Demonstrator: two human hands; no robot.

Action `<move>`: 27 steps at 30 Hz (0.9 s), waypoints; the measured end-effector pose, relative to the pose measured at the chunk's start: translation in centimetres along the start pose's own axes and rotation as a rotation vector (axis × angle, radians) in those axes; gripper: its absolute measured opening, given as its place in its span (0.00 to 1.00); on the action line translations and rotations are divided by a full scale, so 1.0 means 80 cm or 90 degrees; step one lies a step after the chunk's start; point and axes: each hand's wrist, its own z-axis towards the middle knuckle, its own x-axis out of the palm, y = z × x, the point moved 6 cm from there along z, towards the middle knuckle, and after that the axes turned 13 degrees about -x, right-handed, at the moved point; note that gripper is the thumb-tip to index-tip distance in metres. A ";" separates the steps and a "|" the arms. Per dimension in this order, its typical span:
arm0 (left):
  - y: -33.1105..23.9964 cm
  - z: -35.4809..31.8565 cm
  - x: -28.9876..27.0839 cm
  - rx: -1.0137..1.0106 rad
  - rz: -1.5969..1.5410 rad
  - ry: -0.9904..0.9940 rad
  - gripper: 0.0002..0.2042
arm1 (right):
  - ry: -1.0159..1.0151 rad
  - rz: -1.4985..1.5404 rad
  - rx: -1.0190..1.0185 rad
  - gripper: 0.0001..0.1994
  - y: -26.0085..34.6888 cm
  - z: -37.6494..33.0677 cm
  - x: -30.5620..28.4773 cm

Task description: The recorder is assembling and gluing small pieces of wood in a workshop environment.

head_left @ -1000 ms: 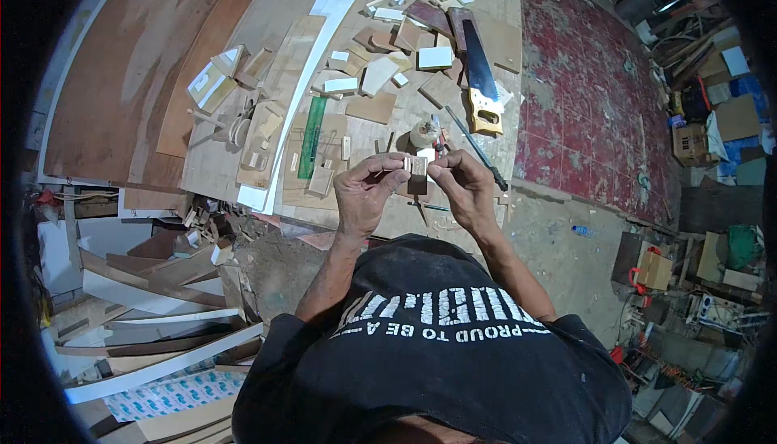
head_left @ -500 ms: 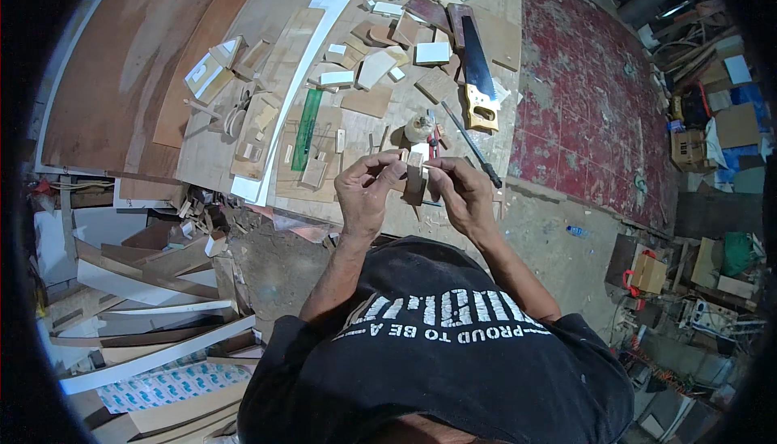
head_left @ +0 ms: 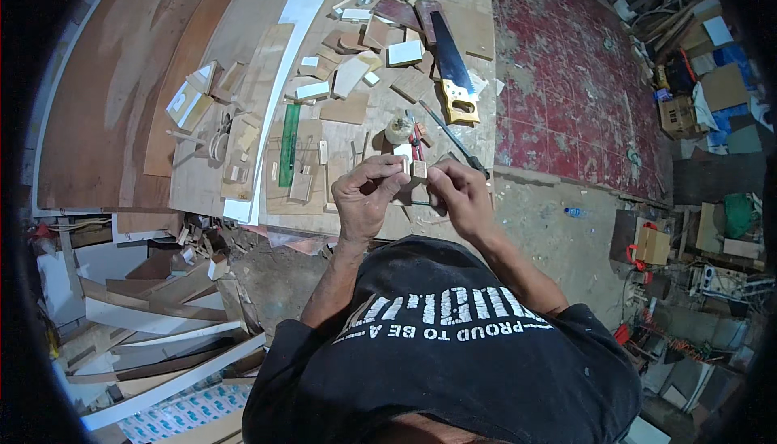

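Over the near edge of the workbench, my left hand (head_left: pixel 366 197) and my right hand (head_left: pixel 464 199) face each other with pinched fingers. Between their fingertips is a small wooden block (head_left: pixel 418 169), turned so a squarish face shows. Fingers cover parts of it, so its full shape is hidden. Just beyond the hands stand a whitish jar or bottle (head_left: pixel 398 130) and a slim red tool (head_left: pixel 417 144). A long thin bluish tool with a black handle (head_left: pixel 447 135) lies diagonally past my right hand. The green ruler (head_left: pixel 288 146) rests to the left of my left hand.
Wood offcuts (head_left: pixel 352 76) crowd the bench's far middle. A handsaw (head_left: pixel 454 59) with a yellowish handle lies right of them. Small wooden assemblies (head_left: pixel 194 97) sit at the left. Long scrap boards (head_left: pixel 162 322) fill the floor at lower left; a worn red surface (head_left: pixel 566 80) spreads at right.
The wooden block has been turned between my fingertips and now shows a squarish end instead of its longer side. The bench view has shifted slightly left and up.
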 end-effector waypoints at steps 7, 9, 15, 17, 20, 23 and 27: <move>0.026 -0.002 -0.006 -0.130 -0.119 -0.061 0.05 | 0.126 -0.395 -0.440 0.06 0.045 0.012 0.011; 0.023 -0.002 -0.013 -0.115 -0.112 -0.057 0.06 | 0.106 -0.359 -0.298 0.05 0.048 0.012 0.018; 0.025 -0.002 -0.023 -0.201 -0.260 -0.088 0.07 | 0.062 0.038 -0.098 0.09 0.012 0.019 0.028; 0.023 -0.005 -0.024 -0.186 -0.237 -0.086 0.07 | 0.066 0.036 -0.080 0.09 0.006 0.022 0.027; 0.024 -0.009 -0.029 -0.165 -0.200 -0.072 0.09 | 0.058 0.085 -0.093 0.08 0.009 0.025 0.027; 0.007 -0.011 -0.020 -0.123 -0.150 -0.039 0.11 | 0.040 0.094 -0.037 0.08 0.013 0.024 0.024; -0.025 -0.013 -0.002 -0.043 -0.064 -0.044 0.17 | 0.102 -0.004 -0.066 0.09 0.022 0.024 0.013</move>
